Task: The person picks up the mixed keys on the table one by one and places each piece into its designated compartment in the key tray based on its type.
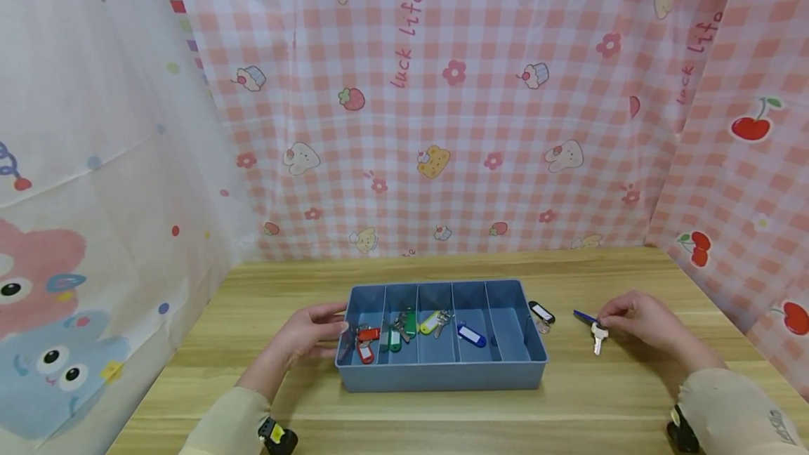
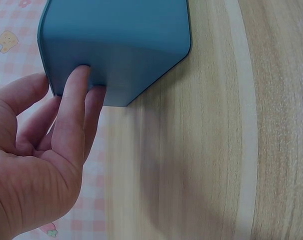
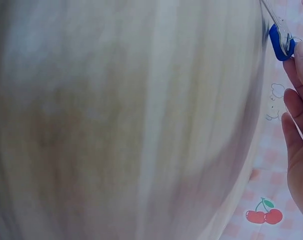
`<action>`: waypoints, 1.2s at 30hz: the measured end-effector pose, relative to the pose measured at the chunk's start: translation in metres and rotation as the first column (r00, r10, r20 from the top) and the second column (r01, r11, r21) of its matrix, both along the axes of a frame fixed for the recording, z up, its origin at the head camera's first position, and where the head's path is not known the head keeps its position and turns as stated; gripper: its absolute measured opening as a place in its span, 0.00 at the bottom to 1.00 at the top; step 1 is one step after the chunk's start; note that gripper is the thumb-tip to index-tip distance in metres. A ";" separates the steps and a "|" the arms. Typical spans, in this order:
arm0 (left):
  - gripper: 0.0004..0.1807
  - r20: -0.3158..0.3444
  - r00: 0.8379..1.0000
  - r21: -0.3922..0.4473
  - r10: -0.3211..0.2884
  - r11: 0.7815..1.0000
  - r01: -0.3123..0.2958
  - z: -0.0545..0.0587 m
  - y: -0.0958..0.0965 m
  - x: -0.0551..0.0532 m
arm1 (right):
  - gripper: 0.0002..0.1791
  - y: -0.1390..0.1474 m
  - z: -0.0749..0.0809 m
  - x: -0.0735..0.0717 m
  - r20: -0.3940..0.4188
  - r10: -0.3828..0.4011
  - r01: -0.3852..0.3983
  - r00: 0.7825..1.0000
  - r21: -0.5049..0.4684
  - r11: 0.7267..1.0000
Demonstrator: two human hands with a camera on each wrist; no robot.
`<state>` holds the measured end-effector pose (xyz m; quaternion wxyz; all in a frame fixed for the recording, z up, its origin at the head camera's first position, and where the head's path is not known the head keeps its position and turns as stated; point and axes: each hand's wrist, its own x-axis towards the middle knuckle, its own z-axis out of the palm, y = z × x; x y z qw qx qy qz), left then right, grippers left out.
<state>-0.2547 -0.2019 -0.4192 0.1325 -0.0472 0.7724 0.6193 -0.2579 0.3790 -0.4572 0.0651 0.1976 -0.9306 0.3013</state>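
Note:
A blue-grey divided tray lies on the wooden table with key tags in its compartments. From left to right sit red key tags, green key tags with keys, a yellow key tag with keys, and a blue key tag; no tag shows in the rightmost compartment. My left hand touches the tray's left end, fingertips against the outer wall. Right of the tray, my right hand pinches another blue key tag by its ring, a silver key dangling below.
A black key tag lies on the table just off the tray's right end. Checked cloth hangs behind the table and along its right side, and a white printed cloth hangs on the left.

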 end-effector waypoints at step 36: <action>0.28 0.010 1.000 0.043 -0.008 0.999 0.008 -0.001 -0.001 -0.001 | 0.10 -0.033 0.030 0.013 -0.051 -0.257 0.252 0.965 -0.087 0.964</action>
